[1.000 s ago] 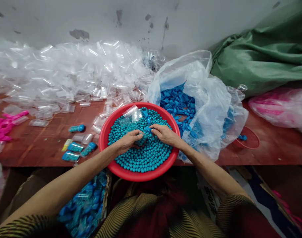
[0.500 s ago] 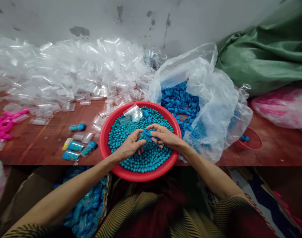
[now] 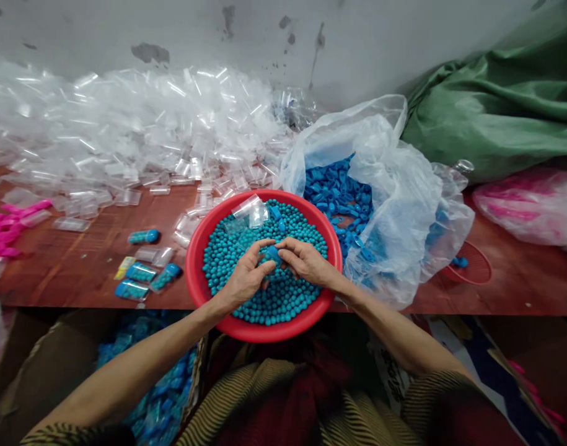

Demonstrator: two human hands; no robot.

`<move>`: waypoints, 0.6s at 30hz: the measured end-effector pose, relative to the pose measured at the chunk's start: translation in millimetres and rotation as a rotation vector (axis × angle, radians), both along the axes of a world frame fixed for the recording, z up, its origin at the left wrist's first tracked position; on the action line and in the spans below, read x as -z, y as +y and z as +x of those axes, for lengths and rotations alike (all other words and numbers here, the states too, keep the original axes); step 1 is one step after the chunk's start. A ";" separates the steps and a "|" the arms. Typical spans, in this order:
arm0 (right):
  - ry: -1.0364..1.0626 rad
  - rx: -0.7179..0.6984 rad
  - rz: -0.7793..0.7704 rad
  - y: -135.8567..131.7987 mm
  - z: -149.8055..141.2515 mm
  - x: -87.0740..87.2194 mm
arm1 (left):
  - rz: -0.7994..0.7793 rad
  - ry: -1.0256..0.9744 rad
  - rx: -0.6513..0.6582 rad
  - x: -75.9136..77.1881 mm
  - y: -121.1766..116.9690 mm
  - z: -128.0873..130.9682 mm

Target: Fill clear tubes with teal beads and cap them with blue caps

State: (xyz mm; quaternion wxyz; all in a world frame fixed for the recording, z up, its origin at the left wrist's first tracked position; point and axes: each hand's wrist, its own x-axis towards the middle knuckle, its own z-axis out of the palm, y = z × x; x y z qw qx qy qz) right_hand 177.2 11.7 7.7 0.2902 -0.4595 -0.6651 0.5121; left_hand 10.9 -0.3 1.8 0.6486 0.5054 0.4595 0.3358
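Over a red basin (image 3: pixel 336 248) full of teal beads (image 3: pixel 274 314), my left hand (image 3: pixel 244 277) is closed around a small clear container, mostly hidden by the fingers, with teal beads showing inside. A blue cap (image 3: pixel 273 253) sits at the container's mouth. From the right side, my right hand (image 3: pixel 305 261) pinches this cap with thumb and fingertips. Whether the cap is fully seated I cannot tell. Clear empty containers (image 3: pixel 251 212) and another blue cap (image 3: pixel 276 214) lie on the beads behind my hands.
Clear containers (image 3: pixel 125 124) are heaped along the wall. A plastic bag (image 3: pixel 399 198) spills blue caps (image 3: pixel 339 192) right of the basin. Several filled, capped containers (image 3: pixel 141 272) lie at left near pink parts (image 3: pixel 4 232). A small red basket (image 3: pixel 473 263) stands at right; below is a carton of blue pieces (image 3: pixel 160 396).
My right hand has brought the blue cap onto the container in my left hand, and its fingers have closed in. My left hand has turned the container slightly. The view shifted a little.
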 end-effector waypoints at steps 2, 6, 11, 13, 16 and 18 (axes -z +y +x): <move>-0.044 0.016 0.073 -2.3 -2.0 2.9 | 0.034 0.032 -0.011 1.3 -1.6 1.8; -0.121 0.058 0.294 -7.9 -8.6 6.6 | 0.165 0.139 -0.085 1.0 -6.2 7.1; -0.129 0.123 0.373 -12.7 -12.4 9.5 | 0.330 0.266 -0.157 -1.9 -8.7 10.5; -0.037 0.114 0.237 -12.4 -6.4 8.0 | 0.295 0.252 -0.118 -3.3 -7.2 7.8; 0.143 -0.002 -0.106 -8.3 8.8 2.4 | 0.137 0.151 -0.026 -6.6 -4.1 -0.3; 0.246 -0.014 -0.220 -4.3 17.0 -1.4 | 0.060 0.090 0.016 -9.3 -3.1 -5.7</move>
